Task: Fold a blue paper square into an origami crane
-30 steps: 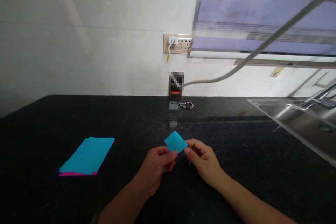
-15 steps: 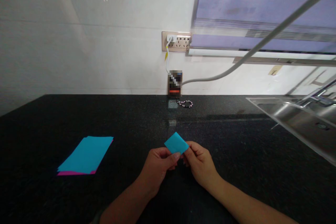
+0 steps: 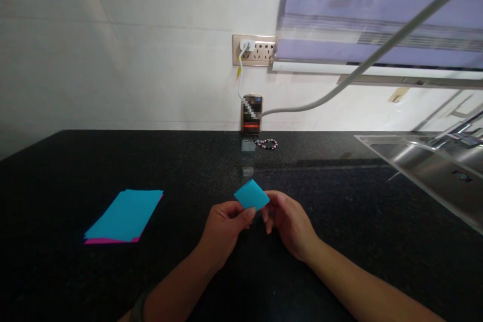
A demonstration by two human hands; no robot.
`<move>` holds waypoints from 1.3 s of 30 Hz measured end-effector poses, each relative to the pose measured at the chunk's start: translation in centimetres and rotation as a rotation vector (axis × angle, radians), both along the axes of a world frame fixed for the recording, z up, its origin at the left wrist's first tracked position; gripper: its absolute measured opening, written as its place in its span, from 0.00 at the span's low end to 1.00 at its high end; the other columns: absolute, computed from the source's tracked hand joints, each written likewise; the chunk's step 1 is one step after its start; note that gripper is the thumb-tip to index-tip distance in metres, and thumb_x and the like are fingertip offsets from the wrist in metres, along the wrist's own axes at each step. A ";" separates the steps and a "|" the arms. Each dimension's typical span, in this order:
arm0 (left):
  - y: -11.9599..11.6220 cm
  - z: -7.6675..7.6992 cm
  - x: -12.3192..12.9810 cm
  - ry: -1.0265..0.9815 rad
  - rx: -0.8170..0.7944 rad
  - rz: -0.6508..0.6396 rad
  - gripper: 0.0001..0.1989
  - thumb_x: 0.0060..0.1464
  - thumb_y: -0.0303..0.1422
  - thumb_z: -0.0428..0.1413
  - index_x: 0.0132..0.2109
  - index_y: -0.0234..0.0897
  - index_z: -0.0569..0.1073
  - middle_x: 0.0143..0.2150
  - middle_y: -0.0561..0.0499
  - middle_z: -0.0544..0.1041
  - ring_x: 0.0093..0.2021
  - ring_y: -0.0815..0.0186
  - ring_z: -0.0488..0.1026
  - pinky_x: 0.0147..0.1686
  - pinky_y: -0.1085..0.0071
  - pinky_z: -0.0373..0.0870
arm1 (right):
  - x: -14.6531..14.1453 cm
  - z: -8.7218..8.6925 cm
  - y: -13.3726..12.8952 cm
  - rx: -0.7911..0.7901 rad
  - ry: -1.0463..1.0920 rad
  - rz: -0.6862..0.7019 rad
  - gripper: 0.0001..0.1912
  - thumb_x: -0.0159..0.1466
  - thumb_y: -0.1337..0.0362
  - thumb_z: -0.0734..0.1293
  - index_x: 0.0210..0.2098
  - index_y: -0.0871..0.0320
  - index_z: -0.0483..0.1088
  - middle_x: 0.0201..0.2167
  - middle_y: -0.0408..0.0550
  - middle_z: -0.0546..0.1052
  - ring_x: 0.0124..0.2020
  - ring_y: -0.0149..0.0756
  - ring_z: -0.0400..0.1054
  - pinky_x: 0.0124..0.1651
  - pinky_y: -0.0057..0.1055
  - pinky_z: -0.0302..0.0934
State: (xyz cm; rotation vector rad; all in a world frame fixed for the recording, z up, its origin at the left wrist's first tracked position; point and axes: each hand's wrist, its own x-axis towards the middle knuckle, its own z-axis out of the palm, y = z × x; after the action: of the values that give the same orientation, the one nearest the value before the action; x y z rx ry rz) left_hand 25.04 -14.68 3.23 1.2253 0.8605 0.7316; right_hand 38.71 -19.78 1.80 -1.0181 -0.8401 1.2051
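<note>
A small folded square of blue paper (image 3: 251,195) is held up over the dark counter, turned so one corner points away from me. My left hand (image 3: 229,221) pinches its near left edge, thumb on top and fingers beneath. Close to the paper's right corner is my right hand (image 3: 289,219), its fingers apart and curved, with the index finger near or against that corner; whether it touches I cannot tell. To the left lies a stack of blue and pink paper sheets (image 3: 126,215) on the counter.
A phone (image 3: 252,114) leans on the wall with a beaded strap (image 3: 267,144) before it. Its white cable runs up to a wall socket (image 3: 253,51). A grey hose (image 3: 339,88) crosses at right, above a steel sink (image 3: 426,166) set in the black counter (image 3: 181,166).
My right hand has loosened its pinch on the paper and spread its fingers. My left hand keeps hold. The whole view has shifted slightly, so things appear a little higher.
</note>
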 end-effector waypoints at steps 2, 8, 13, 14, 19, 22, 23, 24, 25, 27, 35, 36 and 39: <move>-0.1 0.0 0.0 0.038 0.019 -0.033 0.10 0.42 0.34 0.59 0.20 0.33 0.71 0.18 0.55 0.67 0.21 0.72 0.60 0.24 0.75 0.56 | 0.0 0.3 -0.1 -0.044 -0.084 0.010 0.12 0.56 0.55 0.64 0.31 0.59 0.67 0.20 0.40 0.64 0.20 0.25 0.57 0.19 0.21 0.52; -0.2 -0.1 0.1 0.097 0.049 -0.122 0.10 0.42 0.36 0.58 0.22 0.32 0.73 0.19 0.54 0.68 0.21 0.72 0.60 0.23 0.75 0.56 | -0.1 0.7 0.0 -0.123 -0.227 0.028 0.12 0.52 0.57 0.67 0.25 0.61 0.67 0.17 0.37 0.62 0.16 0.22 0.51 0.19 0.22 0.47; 0.1 -0.3 -0.1 0.197 0.112 -0.083 0.14 0.42 0.37 0.57 0.19 0.32 0.68 0.16 0.57 0.61 0.19 0.75 0.54 0.20 0.76 0.50 | 0.7 0.9 0.3 -0.151 -0.315 -0.050 0.13 0.51 0.56 0.67 0.22 0.61 0.67 0.15 0.38 0.63 0.15 0.22 0.52 0.18 0.23 0.46; 0.1 -0.3 -0.1 0.208 0.120 -0.081 0.14 0.43 0.37 0.57 0.19 0.32 0.67 0.16 0.57 0.61 0.19 0.75 0.54 0.20 0.76 0.50 | 0.9 0.9 0.3 -0.159 -0.350 -0.057 0.13 0.51 0.56 0.68 0.21 0.61 0.66 0.15 0.38 0.63 0.15 0.23 0.53 0.18 0.23 0.47; 0.2 -0.5 -0.1 0.228 0.136 -0.080 0.14 0.43 0.38 0.57 0.20 0.32 0.66 0.16 0.58 0.59 0.19 0.75 0.52 0.20 0.76 0.48 | 1.4 1.0 0.3 -0.215 -0.486 -0.077 0.15 0.50 0.56 0.68 0.18 0.60 0.64 0.13 0.38 0.62 0.13 0.23 0.53 0.16 0.23 0.47; 0.3 -0.6 -0.2 0.223 0.158 -0.086 0.14 0.44 0.38 0.56 0.20 0.32 0.66 0.16 0.58 0.59 0.19 0.75 0.53 0.20 0.75 0.49 | 1.6 1.2 0.3 -0.222 -0.479 -0.051 0.16 0.51 0.55 0.67 0.17 0.61 0.64 0.13 0.39 0.63 0.12 0.23 0.53 0.16 0.23 0.46; 0.3 -0.5 -0.2 0.222 0.158 -0.091 0.14 0.44 0.38 0.56 0.20 0.32 0.66 0.16 0.58 0.58 0.19 0.75 0.52 0.20 0.75 0.49 | 1.7 1.2 0.3 -0.216 -0.467 -0.031 0.16 0.52 0.55 0.67 0.17 0.61 0.64 0.13 0.39 0.64 0.12 0.23 0.53 0.16 0.23 0.47; 0.4 -0.5 -0.3 0.223 0.156 -0.097 0.14 0.44 0.38 0.56 0.20 0.32 0.65 0.16 0.58 0.58 0.19 0.75 0.52 0.20 0.75 0.48 | 1.8 1.3 0.3 -0.204 -0.451 -0.008 0.17 0.52 0.55 0.66 0.17 0.61 0.64 0.13 0.40 0.65 0.13 0.23 0.53 0.17 0.24 0.47; 0.4 -0.4 -0.3 0.225 0.155 -0.104 0.14 0.44 0.38 0.56 0.20 0.32 0.65 0.16 0.58 0.58 0.19 0.75 0.52 0.20 0.75 0.48 | 2.0 1.3 0.3 -0.184 -0.435 0.016 0.17 0.53 0.54 0.65 0.17 0.61 0.65 0.14 0.41 0.65 0.14 0.23 0.54 0.18 0.24 0.48; 0.6 -0.3 -0.4 0.230 0.172 -0.115 0.14 0.44 0.37 0.56 0.20 0.32 0.64 0.16 0.58 0.58 0.19 0.75 0.52 0.20 0.76 0.49 | 2.1 1.4 0.4 -0.119 -0.389 0.073 0.17 0.54 0.54 0.64 0.19 0.62 0.67 0.17 0.42 0.67 0.17 0.24 0.57 0.20 0.24 0.51; 0.4 0.0 -0.6 0.314 0.360 -0.242 0.13 0.45 0.35 0.55 0.19 0.33 0.64 0.19 0.57 0.59 0.22 0.73 0.55 0.22 0.75 0.52 | 1.5 1.5 -0.1 -0.117 -0.298 0.201 0.11 0.48 0.60 0.71 0.22 0.61 0.68 0.17 0.38 0.65 0.19 0.23 0.55 0.23 0.24 0.49; 0.4 0.0 -0.6 0.318 0.354 -0.249 0.13 0.45 0.35 0.55 0.20 0.33 0.64 0.18 0.57 0.59 0.21 0.73 0.55 0.22 0.76 0.52 | 1.6 1.5 -0.1 -0.121 -0.308 0.162 0.11 0.49 0.59 0.70 0.21 0.61 0.69 0.17 0.38 0.65 0.19 0.23 0.54 0.23 0.24 0.48; 0.7 -0.2 -0.8 0.321 0.308 -0.260 0.13 0.45 0.37 0.55 0.20 0.33 0.64 0.18 0.58 0.58 0.21 0.74 0.54 0.21 0.76 0.50 | 2.4 1.5 0.3 -0.096 -0.331 0.037 0.13 0.50 0.58 0.69 0.18 0.61 0.69 0.16 0.39 0.64 0.19 0.24 0.55 0.23 0.25 0.49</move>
State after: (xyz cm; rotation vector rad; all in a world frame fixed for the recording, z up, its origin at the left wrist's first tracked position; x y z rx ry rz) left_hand 24.25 -14.00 3.06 1.7278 0.8450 0.4729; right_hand 41.13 -19.51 3.33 -1.3079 -1.0698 1.1326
